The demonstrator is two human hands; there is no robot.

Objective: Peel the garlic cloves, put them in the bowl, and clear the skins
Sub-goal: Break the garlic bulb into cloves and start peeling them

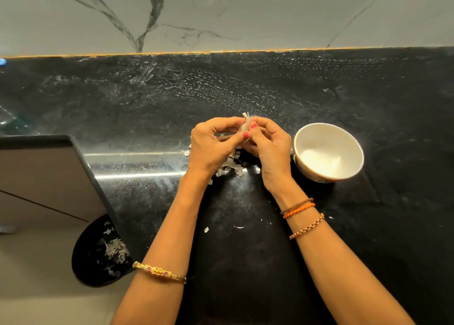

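Above the skins [229, 168], both hands' curled fingers [255, 128] around a garlic clove [244, 127].

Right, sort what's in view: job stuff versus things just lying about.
Job:
- garlic clove, pinched by left hand and right hand
- white bowl, beside the right hand
- loose skins on the counter
- black bin on the floor, skins inside

Lying about:
- blue object at the far left edge
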